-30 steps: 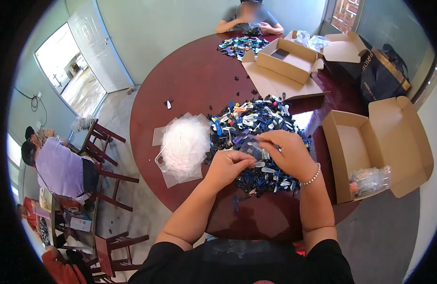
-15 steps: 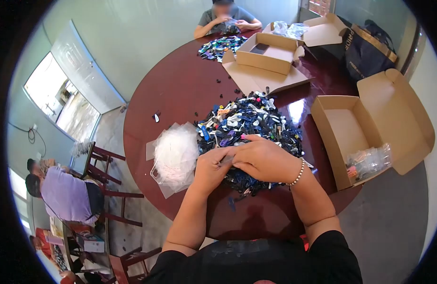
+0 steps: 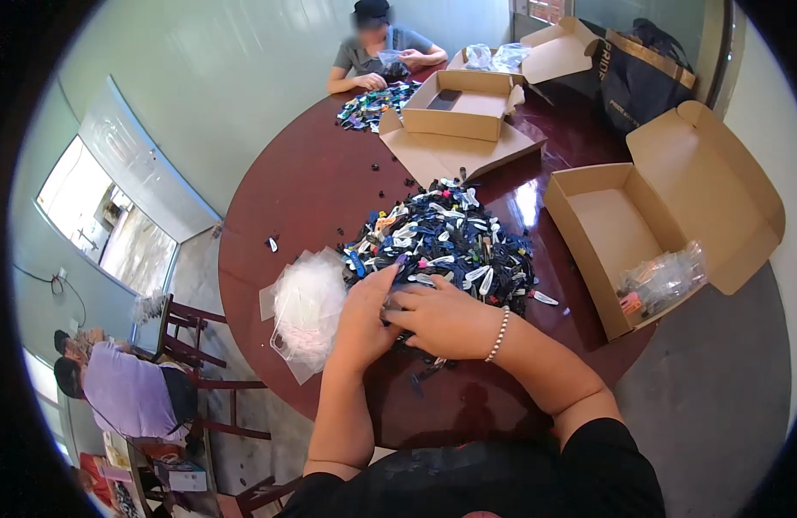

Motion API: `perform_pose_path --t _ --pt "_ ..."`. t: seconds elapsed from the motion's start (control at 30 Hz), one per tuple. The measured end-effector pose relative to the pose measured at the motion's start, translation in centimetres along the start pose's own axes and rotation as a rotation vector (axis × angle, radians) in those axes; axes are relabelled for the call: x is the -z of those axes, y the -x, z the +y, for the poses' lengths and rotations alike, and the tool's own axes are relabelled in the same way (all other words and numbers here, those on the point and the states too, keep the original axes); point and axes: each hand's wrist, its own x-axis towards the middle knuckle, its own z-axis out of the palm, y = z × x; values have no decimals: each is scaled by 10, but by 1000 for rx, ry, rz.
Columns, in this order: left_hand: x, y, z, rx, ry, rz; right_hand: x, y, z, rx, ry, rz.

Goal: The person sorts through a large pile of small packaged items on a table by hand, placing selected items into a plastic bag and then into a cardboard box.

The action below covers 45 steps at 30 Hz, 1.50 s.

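A large heap of small hair clips [image 3: 468, 237], mostly black, white and blue, lies on the round table. At its near edge my left hand [image 3: 364, 315] is closed with the thumb side up, on what looks like a small clear plastic bag [image 3: 390, 302]. My right hand [image 3: 450, 321], with a beaded bracelet on the wrist, meets it from the right. Its curled fingers touch the bag, and their tips are partly hidden. Left of the heap sits a pile of clear plastic bags [image 3: 305, 302], close to my left hand.
Beyond the heap stands an open cardboard box [image 3: 455, 121] with a phone inside. Another open box [image 3: 593, 250] on the right holds filled bags [image 3: 666, 281]. Across the dark red table [image 3: 286, 190], a person [image 3: 381, 56] handles a bag beside a second clip heap [image 3: 373, 108].
My hands have moved slightly left and lower over the heap's near edge, and the right fingers have spread more. The view has shifted. The person opposite has lowered one hand to the table.
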Motion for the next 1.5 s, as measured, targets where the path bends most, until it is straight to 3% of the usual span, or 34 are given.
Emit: perform_pose_path --t 0.1,0.37,0.57,0.6,0.67,0.73,0.8,0.87,1.0,1.17,1.5 --pt "1 3 -5 -132 -15 -7 0 -2 -3 28 9 -40" --pt "-2 6 -8 48 299 -58 11 2 0 102 -87 -33" --pt "-14 9 -23 91 241 3 27 5 11 121 -187 -13" --pt "-15 9 -22 88 245 -4 33 8 16 113 -189 -12" --pt "-12 8 -16 229 214 31 48 22 30 -89 -407 184" --pt "-9 5 -8 306 264 38 28 36 68 -250 -187 503" --pt "-11 6 -9 277 324 74 20 63 85 -737 229 293" --pt "-12 7 -11 217 299 76 -2 94 107 -1009 387 267" --pt "-6 7 -1 150 222 47 -29 131 125 -973 590 195" --pt "-9 9 -1 209 265 78 -43 129 139 -888 817 40" --pt "-7 7 -8 262 330 65 -46 126 148 -924 805 66"
